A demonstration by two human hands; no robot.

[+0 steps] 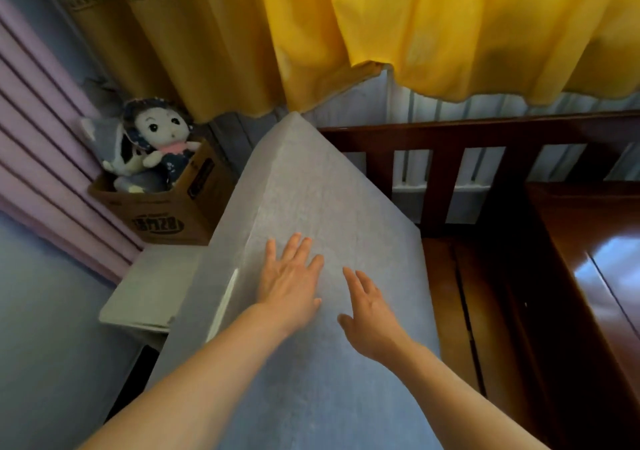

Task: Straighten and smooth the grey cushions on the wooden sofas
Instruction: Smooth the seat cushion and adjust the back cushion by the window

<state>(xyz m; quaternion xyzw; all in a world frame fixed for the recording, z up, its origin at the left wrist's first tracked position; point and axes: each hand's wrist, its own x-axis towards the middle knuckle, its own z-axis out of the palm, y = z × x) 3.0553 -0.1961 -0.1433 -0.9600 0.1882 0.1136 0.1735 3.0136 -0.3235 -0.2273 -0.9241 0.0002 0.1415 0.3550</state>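
Note:
A long grey cushion (304,186) runs from the bottom of the head view up to a corner near the yellow curtain. It lies tilted, its left edge hanging over the sofa's side. My left hand (289,281) rests flat on the cushion top, fingers spread. My right hand (369,314) lies just to its right, fingers apart, on or just above the fabric. Neither hand grips anything. The dark wooden sofa (446,276) shows its bare slatted seat to the right of the cushion, with its railed back (485,131) behind.
A cardboard box (173,214) holding a plush doll (159,131) sits at the left on a small white table (152,287). Yellow curtains (450,27) hang above. A glossy wooden surface (595,262) stands at the right. Pink striped wall panels (41,159) are on the left.

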